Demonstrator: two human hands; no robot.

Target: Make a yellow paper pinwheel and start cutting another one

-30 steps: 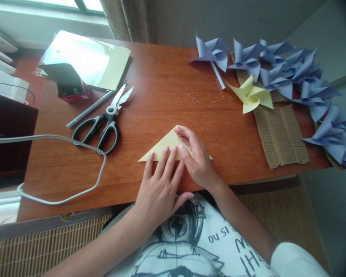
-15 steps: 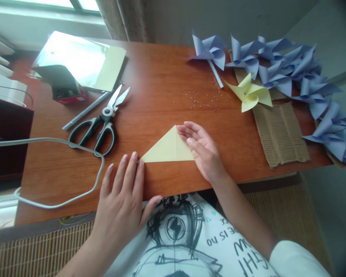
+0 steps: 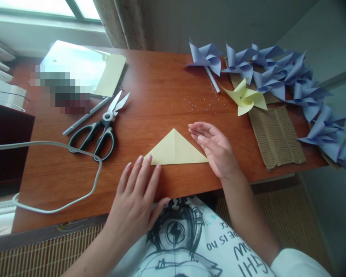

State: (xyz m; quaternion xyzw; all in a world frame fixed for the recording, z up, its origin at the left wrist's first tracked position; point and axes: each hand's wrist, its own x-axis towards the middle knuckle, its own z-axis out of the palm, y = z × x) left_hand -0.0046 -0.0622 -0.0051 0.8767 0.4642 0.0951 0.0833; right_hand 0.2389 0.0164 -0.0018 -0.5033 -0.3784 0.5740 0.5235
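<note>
A pale yellow sheet of paper (image 3: 175, 150), folded into a triangle with a crease down its middle, lies flat near the front of the table. My left hand (image 3: 137, 194) rests palm down with its fingers spread, the fingertips over the triangle's left corner. At the right corner my right hand (image 3: 215, 150) stands on its edge, fingers stretched out and curved slightly, with nothing in them. Its lower side hides or touches the tip of that corner; I cannot tell which.
Scissors (image 3: 108, 117) lie with blades apart at left, near a silver rod (image 3: 85, 117) and a white cable (image 3: 99, 173). Yellow sheets (image 3: 112, 73) are behind. At right are several purple pinwheels (image 3: 206, 57), a yellow pinwheel (image 3: 245, 98) and corrugated cardboard (image 3: 276, 138). Small beads (image 3: 203, 105) lie scattered.
My right hand has moved right, away from the paper's peak, uncovering its right side. My left hand has shifted right, with its fingertips now over the left corner.
</note>
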